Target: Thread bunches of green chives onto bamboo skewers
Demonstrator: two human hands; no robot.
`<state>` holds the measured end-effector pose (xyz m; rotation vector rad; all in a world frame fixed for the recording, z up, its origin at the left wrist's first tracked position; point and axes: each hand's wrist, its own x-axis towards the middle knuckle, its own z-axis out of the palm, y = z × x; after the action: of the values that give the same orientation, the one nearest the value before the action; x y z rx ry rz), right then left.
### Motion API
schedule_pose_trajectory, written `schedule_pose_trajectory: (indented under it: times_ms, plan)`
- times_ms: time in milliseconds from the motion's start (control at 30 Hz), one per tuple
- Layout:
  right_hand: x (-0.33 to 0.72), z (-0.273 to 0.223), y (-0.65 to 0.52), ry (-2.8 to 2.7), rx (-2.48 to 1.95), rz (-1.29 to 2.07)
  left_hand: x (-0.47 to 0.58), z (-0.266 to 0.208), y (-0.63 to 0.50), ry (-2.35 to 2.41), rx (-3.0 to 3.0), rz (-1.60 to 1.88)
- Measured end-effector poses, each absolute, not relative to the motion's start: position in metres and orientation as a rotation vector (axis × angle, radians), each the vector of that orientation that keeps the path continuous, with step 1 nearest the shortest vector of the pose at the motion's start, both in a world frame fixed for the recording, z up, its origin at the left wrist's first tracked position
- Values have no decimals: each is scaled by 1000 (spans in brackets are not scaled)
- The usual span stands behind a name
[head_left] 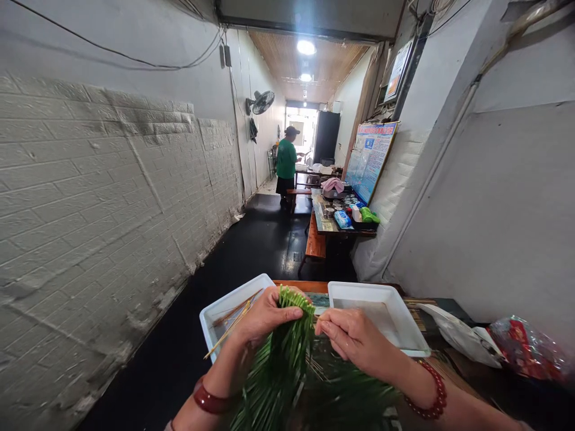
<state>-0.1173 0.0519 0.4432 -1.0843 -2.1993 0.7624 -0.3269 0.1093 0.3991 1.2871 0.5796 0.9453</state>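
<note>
My left hand (263,317) is closed around a bunch of green chives (281,359), thumb across the front. The pale cut ends stand side by side in a row at the top, and the long leaves hang down. Close to the right end of that row, my right hand (359,341) is closed in a pinch; whatever lies between its fingertips is hidden. More chives (350,398), dark and blurred, lie below my right hand. Thin bamboo skewers (231,328) rest in a white tray (205,326) on the left. Several thin sticks (318,368) show between the two lots of chives.
Another white tray (424,344) stands to the right, with a white bag (462,335) and red clear packaging (523,347) beyond it. Ahead are a bench (315,239) and a cluttered table (321,218). Farther off, a person in a green top (286,158) stands in the passage.
</note>
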Motion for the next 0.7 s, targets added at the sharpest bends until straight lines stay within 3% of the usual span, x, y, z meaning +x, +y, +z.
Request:
schedule_pose_trajectory:
  times_ms: [700]
  plan:
    - [-110, 441, 40, -2209, -1128, 878, -326, 394, 93, 466, 1127, 888]
